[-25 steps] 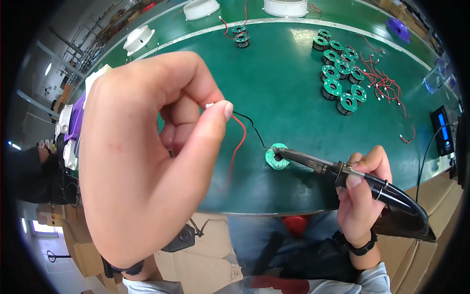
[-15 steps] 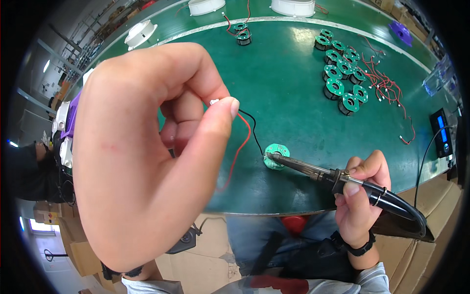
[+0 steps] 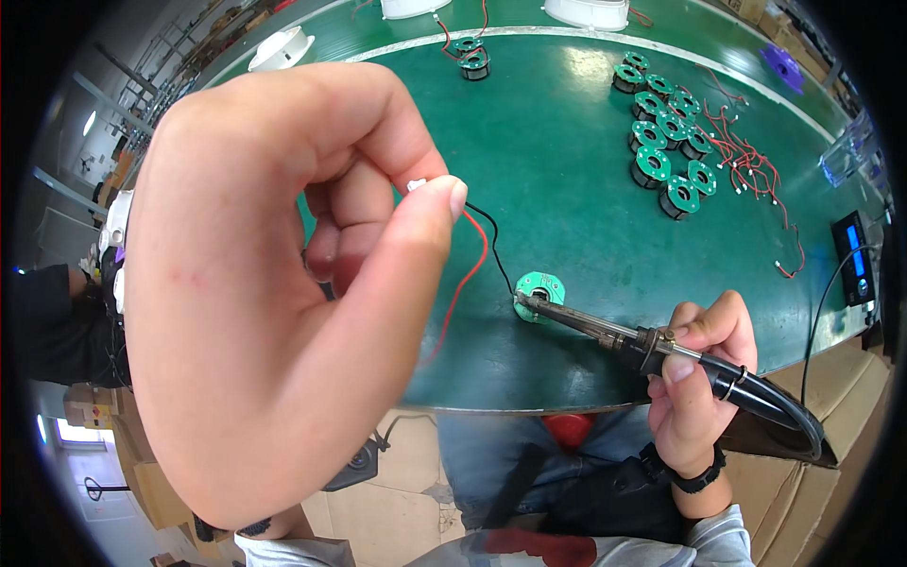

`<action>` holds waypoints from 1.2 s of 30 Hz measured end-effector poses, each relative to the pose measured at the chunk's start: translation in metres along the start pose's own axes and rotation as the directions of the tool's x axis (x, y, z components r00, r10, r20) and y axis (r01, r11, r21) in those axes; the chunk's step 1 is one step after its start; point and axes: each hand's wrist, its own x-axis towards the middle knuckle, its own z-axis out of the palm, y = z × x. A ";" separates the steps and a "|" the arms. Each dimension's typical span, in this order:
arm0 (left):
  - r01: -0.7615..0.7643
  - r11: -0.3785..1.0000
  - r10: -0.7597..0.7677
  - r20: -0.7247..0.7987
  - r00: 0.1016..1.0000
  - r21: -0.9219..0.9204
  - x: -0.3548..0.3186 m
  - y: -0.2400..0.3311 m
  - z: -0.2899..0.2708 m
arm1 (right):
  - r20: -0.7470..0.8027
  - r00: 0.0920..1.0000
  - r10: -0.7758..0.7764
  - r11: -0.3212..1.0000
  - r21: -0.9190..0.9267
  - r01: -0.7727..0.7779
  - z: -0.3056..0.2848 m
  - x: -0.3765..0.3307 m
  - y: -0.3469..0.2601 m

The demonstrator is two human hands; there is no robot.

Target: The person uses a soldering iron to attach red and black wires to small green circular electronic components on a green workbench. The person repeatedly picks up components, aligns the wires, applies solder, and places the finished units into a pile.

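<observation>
Between thumb and index finger, my left hand [image 3: 293,265] pinches a wire lead near its small white connector [image 3: 417,185]. From the pinch a black wire [image 3: 497,248] runs to the edge of a round green circuit board [image 3: 541,283] lying on the bench. A red wire [image 3: 465,283] hangs loose below the fingers, its lower end blurred. My right hand [image 3: 704,364] grips a soldering iron [image 3: 652,350] by its black handle. The iron's tip meets the board's left side, close to the black wire's end. A hole shows in the board's middle, partly hidden by the tip.
Several green-topped coils [image 3: 661,132] cluster at the far right of the green bench [image 3: 548,161]. Beside them lies a tangle of red wires [image 3: 746,161]. A black box with a blue display [image 3: 855,255] stands at the right edge. Two more coils [image 3: 474,64] sit at the back.
The view has shifted slightly, so the bench things sit a little farther right. Both hands keep their holds, and the iron's tip stays at the board.
</observation>
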 end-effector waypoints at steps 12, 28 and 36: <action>-0.035 0.999 0.033 -0.039 0.999 -0.034 -0.002 -0.004 0.002 | 0.040 0.999 -0.013 1.000 0.009 0.012 -0.001 0.000 0.000; 0.127 0.992 -0.127 0.001 0.992 -0.015 0.008 0.010 0.004 | 0.047 0.998 -0.031 0.999 -0.032 0.033 -0.002 -0.002 0.003; 0.135 0.990 -0.135 0.016 0.991 0.028 0.007 0.013 0.003 | 0.055 0.995 -0.087 0.992 -0.090 0.092 -0.003 -0.002 0.004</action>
